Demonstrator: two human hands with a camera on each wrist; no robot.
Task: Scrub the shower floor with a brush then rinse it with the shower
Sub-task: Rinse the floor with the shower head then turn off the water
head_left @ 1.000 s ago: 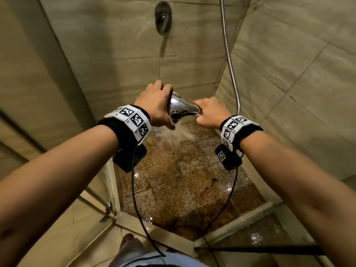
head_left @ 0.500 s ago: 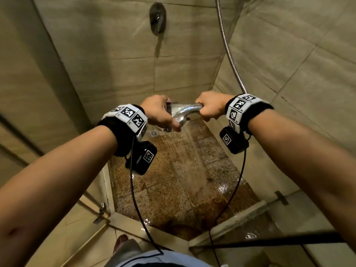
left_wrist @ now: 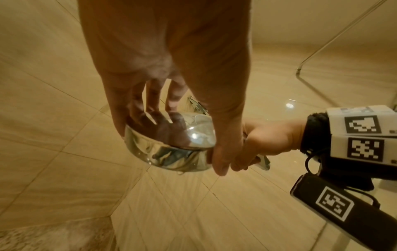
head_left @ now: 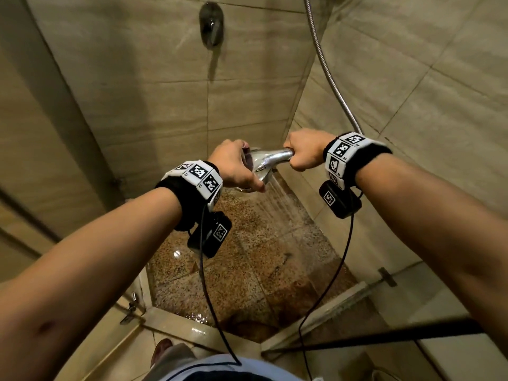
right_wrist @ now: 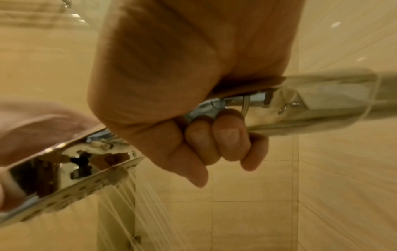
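Note:
A chrome hand shower (head_left: 268, 163) is held over the speckled brown shower floor (head_left: 247, 276), which is wet and glossy. My right hand (head_left: 303, 151) grips its handle (right_wrist: 300, 108) in a fist. My left hand (head_left: 236, 169) cups the round head (left_wrist: 171, 149), fingers and thumb curled over its rim. Water sprays (head_left: 283, 199) from the face down and to the right, toward the floor by the right wall. No brush is in view.
A metal hose (head_left: 327, 70) runs up the right wall from the handle. The mixer valve (head_left: 211, 24) sits high on the back wall. A raised curb (head_left: 192, 328) and glass door hinges border the floor in front. Tiled walls close in on three sides.
Both hands have lifted the shower and swung the head so that the spray, earlier falling on the middle of the floor, now hits the right side near the wall.

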